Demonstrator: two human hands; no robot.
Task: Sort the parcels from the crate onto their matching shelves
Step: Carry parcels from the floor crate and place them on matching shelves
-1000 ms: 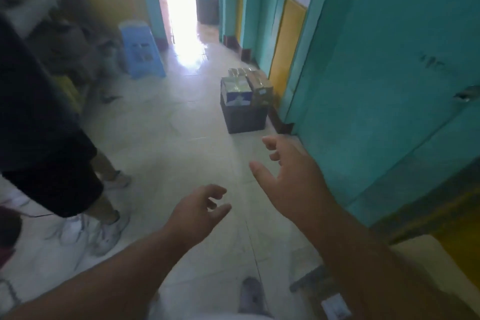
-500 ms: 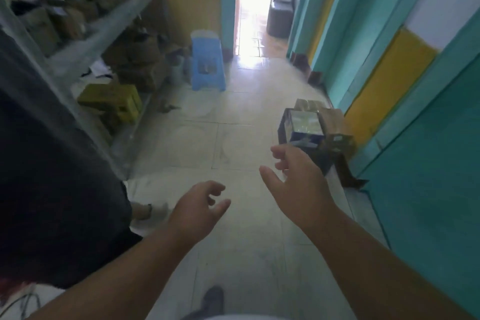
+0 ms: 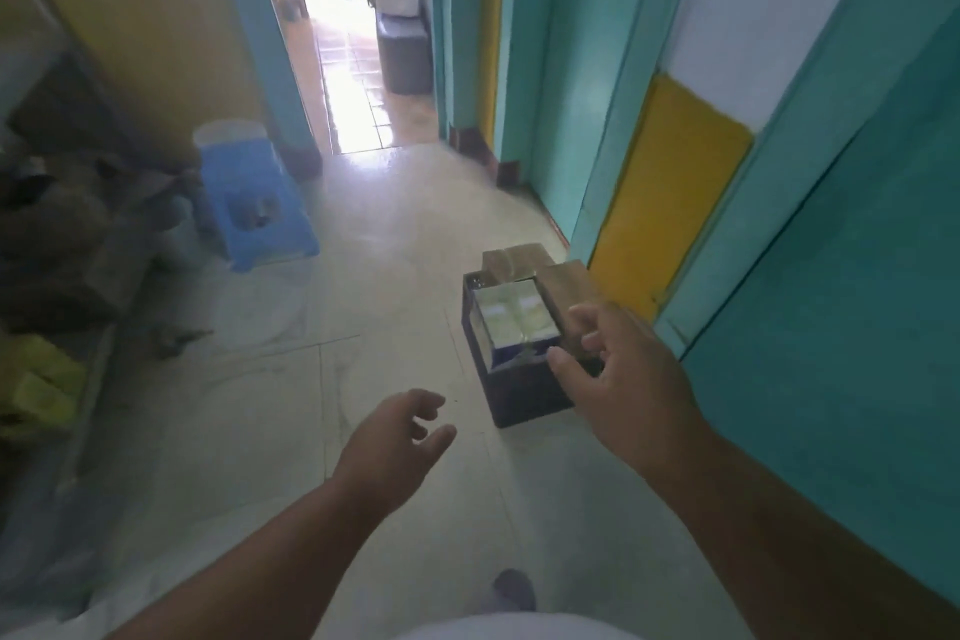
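Observation:
A dark crate [image 3: 519, 395] stands on the floor by the teal wall on the right. Inside it sit a blue-and-white parcel [image 3: 514, 317] with a taped top and brown cardboard parcels [image 3: 569, 294] behind and to its right. My right hand [image 3: 623, 379] hovers over the crate's near right corner, fingers spread, holding nothing. Lower and left of the crate, my left hand [image 3: 397, 442] is out over the floor, fingers loosely curled and empty. Shelves [image 3: 57, 244] with blurred boxes line the left edge.
A blue plastic stool [image 3: 254, 203] stands at the left near the shelves. Yellow boxes [image 3: 41, 385] lie low on the left. A doorway [image 3: 353, 68] leads to a bright corridor with a dark box. My shoe [image 3: 514, 587] shows at the bottom.
The view has swung and closed in on the crate. My right hand now overlaps its near corner. The person in dark clothes at the left is out of view.

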